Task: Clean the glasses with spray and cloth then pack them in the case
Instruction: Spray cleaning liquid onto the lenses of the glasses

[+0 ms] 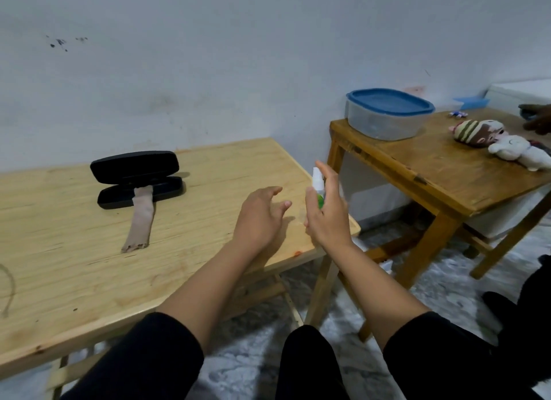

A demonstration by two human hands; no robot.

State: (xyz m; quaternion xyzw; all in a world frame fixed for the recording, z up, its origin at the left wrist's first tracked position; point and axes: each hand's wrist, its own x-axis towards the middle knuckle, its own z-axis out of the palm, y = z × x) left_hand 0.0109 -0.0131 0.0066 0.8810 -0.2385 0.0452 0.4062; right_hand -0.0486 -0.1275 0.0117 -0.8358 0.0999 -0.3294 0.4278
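Right hand [326, 217] wrapped around a small spray bottle [317, 187] with white nozzle and green body, forefinger up by the top; left hand [258, 217] spread loosely with nothing clearly in it, hovering just left of the bottle near the right edge of the pale table [74, 280]. No glasses clearly in sight, so best to find them first, keep the nozzle aimed at the lenses and press lightly, then fetch the beige cloth [141, 217] draped out of the open black case [138, 179], well apart to the left. No readable writing on bottle or case.
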